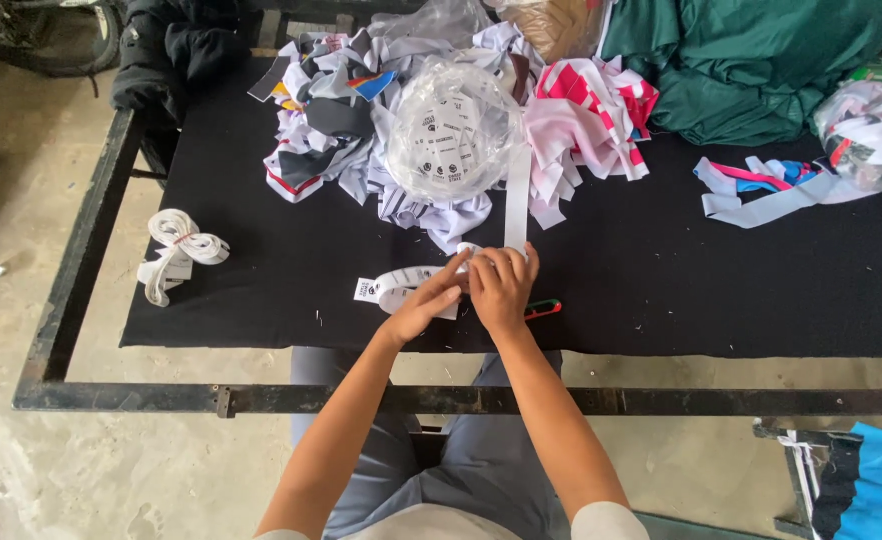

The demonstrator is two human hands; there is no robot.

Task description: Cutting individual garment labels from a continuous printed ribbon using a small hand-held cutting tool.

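My left hand (427,300) and my right hand (502,285) meet at the near edge of a black cloth-covered table (261,300). Both pinch a white printed label strip (397,285) that curls to the left of my fingers. A white band (516,200) runs from my right fingertips up to a clear plastic bag of round printed labels (451,135). A small red and green tool (543,308) lies just right of my right hand.
A heap of white, grey and pink fabric strips (581,120) fills the table's far side. Green cloth (751,60) lies far right beside another plastic bag (876,130). A bundle of white strips (176,250) hangs at the left edge. The metal frame (71,290) surrounds the table.
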